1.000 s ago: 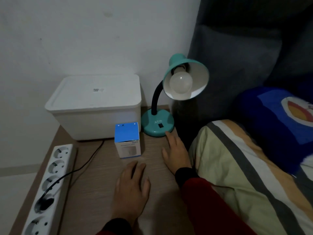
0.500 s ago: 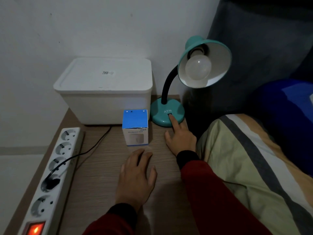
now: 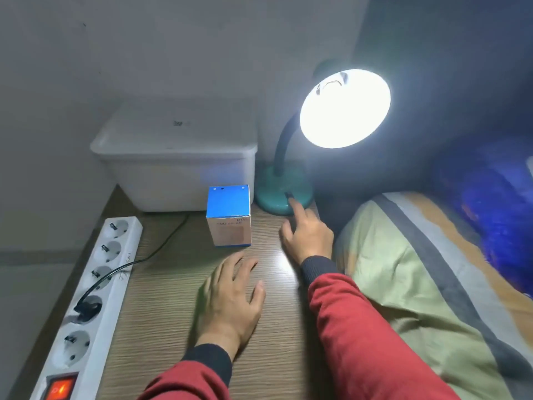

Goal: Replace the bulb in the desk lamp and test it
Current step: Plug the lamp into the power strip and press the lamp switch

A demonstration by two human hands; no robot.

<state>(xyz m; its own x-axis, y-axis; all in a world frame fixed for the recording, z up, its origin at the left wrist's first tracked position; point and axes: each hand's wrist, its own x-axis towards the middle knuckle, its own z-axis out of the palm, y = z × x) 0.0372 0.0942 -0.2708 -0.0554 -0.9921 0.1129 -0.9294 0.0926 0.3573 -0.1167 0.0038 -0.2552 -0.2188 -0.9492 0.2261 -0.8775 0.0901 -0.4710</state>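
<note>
The wooden bedside table [image 3: 161,307] carries everything the test needs, with a striped blanket [image 3: 418,269] pressing up against its right edge and a white lidded storage box [image 3: 176,166] standing at the back against the wall. Along the left edge lies a white power strip [image 3: 95,284]; its red rocker switch [image 3: 59,388] glows, and the lamp's black plug [image 3: 86,308] sits in one of the sockets. The teal desk lamp [image 3: 284,194] stands at the back right corner, just beside the storage box, and its shade [image 3: 344,108] blazes so brightly that the bulb inside cannot be made out; judged from that glow, the fitted bulb works. A blue and white bulb box [image 3: 228,216] stands upright just in front of the storage box, close beside the lamp base. The left hand [image 3: 230,301] lies flat on the table with fingers spread and loose, gripping nothing. The right hand [image 3: 308,235] has its index finger extended onto the small black switch [image 3: 288,194] on the base, the other fingers curled under and holding nothing. To finish well, the person would probably press straight down lightly so the base does not slide, avoid staring into the shade, and perhaps toggle once more to confirm a steady contact.
</note>
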